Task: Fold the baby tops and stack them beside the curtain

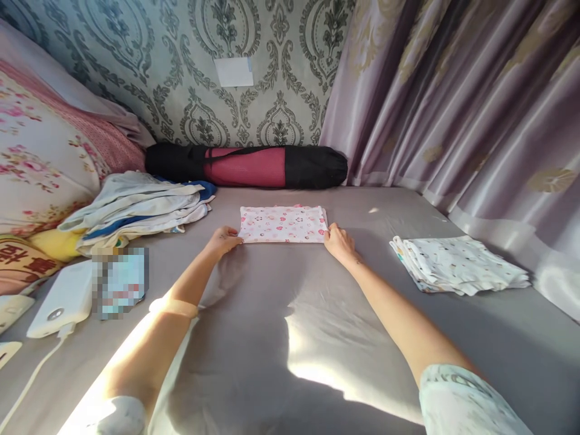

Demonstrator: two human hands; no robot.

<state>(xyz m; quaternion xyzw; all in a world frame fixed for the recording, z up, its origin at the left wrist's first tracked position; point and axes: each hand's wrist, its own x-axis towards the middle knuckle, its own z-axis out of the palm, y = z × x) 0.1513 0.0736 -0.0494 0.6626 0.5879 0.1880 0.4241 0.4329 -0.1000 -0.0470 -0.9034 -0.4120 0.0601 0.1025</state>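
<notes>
A pink-and-white patterned cloth, folded into a flat rectangle, lies on the grey sheet in front of me. My left hand pinches its near left corner, fingers closed on the edge. At the opposite end, my right hand grips the near right corner the same way. Small red and pink prints cover the cloth, and a bit of pink shows along its far edge. The undersides of the corners are hidden by my fingers.
To the right lies a stack of folded white printed cloths. Loose clothes are heaped at left, near a white power bank with a cable. A rolled mat rests against the wall, beside purple curtains.
</notes>
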